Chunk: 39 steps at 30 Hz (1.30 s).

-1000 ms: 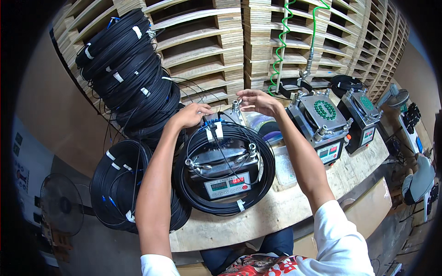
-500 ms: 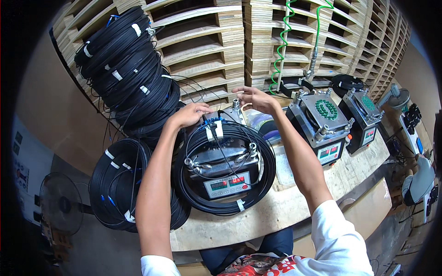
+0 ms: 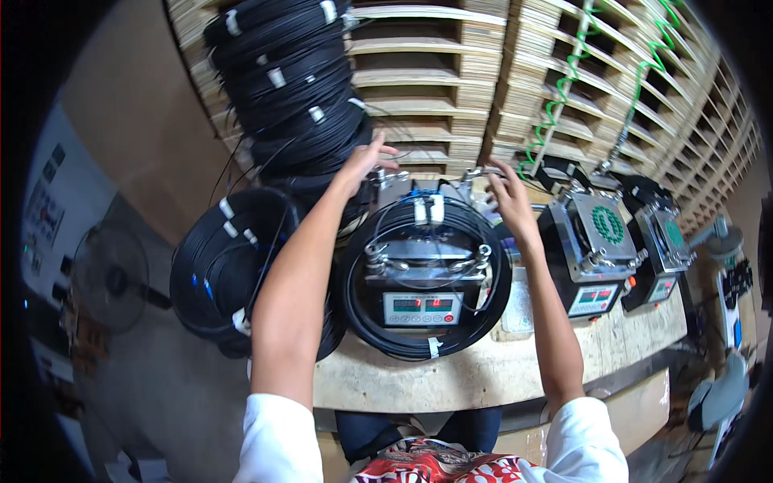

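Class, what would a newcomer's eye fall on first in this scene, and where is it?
Probably the tall stack of black cable coils, at the upper left before wooden pallets. Next, the single coil around the nearest machine, centre, with the left hand and right hand near its far corners.

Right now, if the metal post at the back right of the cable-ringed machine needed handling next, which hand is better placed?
Probably the right hand: it is close beside that metal post. The left hand is farther away, toward the machine's back left.
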{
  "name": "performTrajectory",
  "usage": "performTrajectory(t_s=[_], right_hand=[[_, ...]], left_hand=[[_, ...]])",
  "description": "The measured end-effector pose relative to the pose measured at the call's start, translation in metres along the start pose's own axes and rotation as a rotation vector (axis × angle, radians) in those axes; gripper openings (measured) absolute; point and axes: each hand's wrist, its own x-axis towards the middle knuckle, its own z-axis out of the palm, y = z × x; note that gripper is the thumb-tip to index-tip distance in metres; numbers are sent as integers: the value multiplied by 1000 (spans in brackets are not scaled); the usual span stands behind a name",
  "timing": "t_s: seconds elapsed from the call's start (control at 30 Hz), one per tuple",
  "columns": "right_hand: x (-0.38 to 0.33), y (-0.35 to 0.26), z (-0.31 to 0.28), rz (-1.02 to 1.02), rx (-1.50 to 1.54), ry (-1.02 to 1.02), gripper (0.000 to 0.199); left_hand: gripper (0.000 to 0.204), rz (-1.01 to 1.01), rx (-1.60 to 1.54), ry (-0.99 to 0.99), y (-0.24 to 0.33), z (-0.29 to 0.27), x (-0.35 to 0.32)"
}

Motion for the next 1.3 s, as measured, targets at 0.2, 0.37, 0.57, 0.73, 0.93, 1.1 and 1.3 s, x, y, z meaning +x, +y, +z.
performTrajectory(t_s=[0.2, 0.37, 0.57, 0.73, 0.93, 1.1, 1.3], right_hand=[[-69, -26, 25, -184, -285, 193, 30], [-69, -21, 29, -197, -308, 260, 31], [-73, -32, 34, -191, -294, 280, 30], [-75, -35, 39, -186, -250, 308, 27], [-76, -42, 38, -80, -305, 299, 23], [-74, -34, 34, -115, -317, 331, 21], [-73, -31, 34, -132, -317, 340, 21]], left_hand=[[75, -40, -406, -281, -25, 13, -2], [67, 48, -549, -172, -35, 18, -1], [29, 51, -872, 177, -69, 6, 21], [21, 164, -1120, 305, -80, 4, 24], [25, 13, -822, 477, -73, 15, 7], [23, -2, -633, 434, -63, 22, 1], [41, 12, -600, 615, -67, 11, 10]])
